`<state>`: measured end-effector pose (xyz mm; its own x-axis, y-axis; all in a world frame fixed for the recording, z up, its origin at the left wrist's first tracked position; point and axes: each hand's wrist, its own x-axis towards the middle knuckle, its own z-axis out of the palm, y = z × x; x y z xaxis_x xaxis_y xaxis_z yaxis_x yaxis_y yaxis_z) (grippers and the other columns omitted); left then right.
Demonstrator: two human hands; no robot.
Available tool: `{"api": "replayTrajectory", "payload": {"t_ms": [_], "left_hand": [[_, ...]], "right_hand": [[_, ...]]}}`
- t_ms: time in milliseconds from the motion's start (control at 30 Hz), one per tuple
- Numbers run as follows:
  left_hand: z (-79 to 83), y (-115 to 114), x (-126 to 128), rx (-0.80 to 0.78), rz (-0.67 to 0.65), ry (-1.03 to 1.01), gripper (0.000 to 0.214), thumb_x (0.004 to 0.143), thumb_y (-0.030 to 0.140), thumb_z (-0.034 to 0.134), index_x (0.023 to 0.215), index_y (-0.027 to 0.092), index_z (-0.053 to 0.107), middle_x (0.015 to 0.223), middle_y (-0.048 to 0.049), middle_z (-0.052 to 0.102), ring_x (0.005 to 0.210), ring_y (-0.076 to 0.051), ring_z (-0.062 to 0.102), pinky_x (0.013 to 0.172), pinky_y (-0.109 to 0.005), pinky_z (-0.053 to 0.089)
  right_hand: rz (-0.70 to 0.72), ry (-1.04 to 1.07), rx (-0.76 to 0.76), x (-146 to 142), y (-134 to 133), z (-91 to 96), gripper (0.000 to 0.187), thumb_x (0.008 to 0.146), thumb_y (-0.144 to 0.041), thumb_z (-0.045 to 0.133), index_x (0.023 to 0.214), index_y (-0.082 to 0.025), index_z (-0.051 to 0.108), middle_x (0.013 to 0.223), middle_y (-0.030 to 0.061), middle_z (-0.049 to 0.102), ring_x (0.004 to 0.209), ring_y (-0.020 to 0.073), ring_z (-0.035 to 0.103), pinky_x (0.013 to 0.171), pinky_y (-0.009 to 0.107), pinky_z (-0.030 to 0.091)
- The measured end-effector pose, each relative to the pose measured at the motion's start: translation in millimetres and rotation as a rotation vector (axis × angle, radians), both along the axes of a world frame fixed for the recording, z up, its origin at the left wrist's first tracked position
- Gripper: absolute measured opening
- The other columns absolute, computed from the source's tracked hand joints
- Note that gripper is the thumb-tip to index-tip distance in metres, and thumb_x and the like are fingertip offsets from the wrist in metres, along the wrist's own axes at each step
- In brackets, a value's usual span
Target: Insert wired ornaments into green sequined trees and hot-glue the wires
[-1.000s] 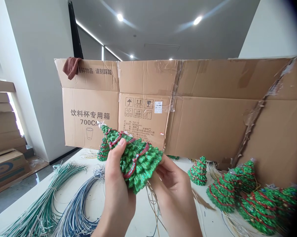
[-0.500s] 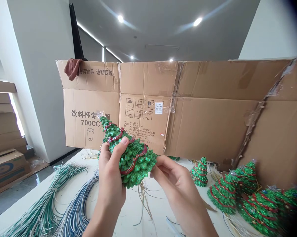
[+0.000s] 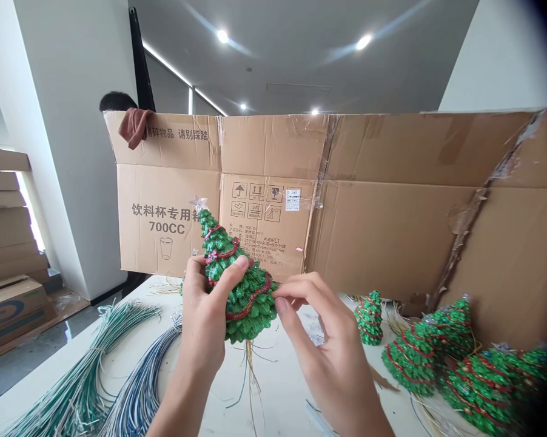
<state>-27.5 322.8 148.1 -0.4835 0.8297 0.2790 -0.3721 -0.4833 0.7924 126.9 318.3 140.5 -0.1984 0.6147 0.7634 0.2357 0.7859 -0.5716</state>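
My left hand (image 3: pixel 201 328) grips a green glittery Christmas tree ornament (image 3: pixel 237 285), which stands nearly upright with a clear star on its tip. A red garland winds around the tree, and my left thumb presses on its front. The thumb and forefinger of my right hand (image 3: pixel 314 340) pinch the tree's right edge by the garland. Loose straw-coloured strands (image 3: pixel 250 376) hang from the tree's base. Several finished trees (image 3: pixel 412 358) stand on the white table (image 3: pixel 282 388) to the right of my hands.
Bundles of green wires (image 3: pixel 87 370) and blue wires (image 3: pixel 141 388) lie on the table's left. A flattened cardboard box (image 3: pixel 264 145) stands upright behind the table, with a brown cloth (image 3: pixel 134 128) on its top edge. A person's head (image 3: pixel 116 102) shows behind it. Cartons (image 3: pixel 5 243) are stacked at left.
The tree has turned more upright and shifted slightly right. My right fingers have moved up onto its right edge. A person's head has appeared behind the box's top left corner.
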Motion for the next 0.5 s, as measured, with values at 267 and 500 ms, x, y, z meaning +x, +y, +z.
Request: {"api": "replayTrajectory", "payload": {"t_ms": [267, 500], "left_hand": [[-2.7, 2.0, -3.6, -0.024, -0.007, 0.037, 0.055, 0.073, 0.049, 0.098, 0.110, 0.023, 0.067, 0.091, -0.0029, 0.073, 0.074, -0.019, 0.067, 0.067, -0.029, 0.051], [0.4, 0.1, -4.4, -0.016, -0.090, 0.015, 0.051, 0.076, 0.049, 0.095, 0.107, 0.023, 0.064, 0.093, -0.0044, 0.075, 0.080, -0.024, 0.073, 0.070, -0.034, 0.058]], "right_hand": [[0.035, -0.112, 0.046, 6.1, -0.9, 1.2, 0.017, 0.111, -0.018, 0.055, 0.099, -0.026, 0.064, 0.100, 0.0006, 0.065, 0.091, 0.0161, 0.064, 0.079, 0.031, 0.052], [0.043, -0.154, 0.120, 10.2, 3.4, -1.1, 0.018, 0.110, -0.012, 0.057, 0.104, -0.026, 0.068, 0.102, -0.0002, 0.069, 0.091, 0.0146, 0.066, 0.080, 0.030, 0.053]]}}
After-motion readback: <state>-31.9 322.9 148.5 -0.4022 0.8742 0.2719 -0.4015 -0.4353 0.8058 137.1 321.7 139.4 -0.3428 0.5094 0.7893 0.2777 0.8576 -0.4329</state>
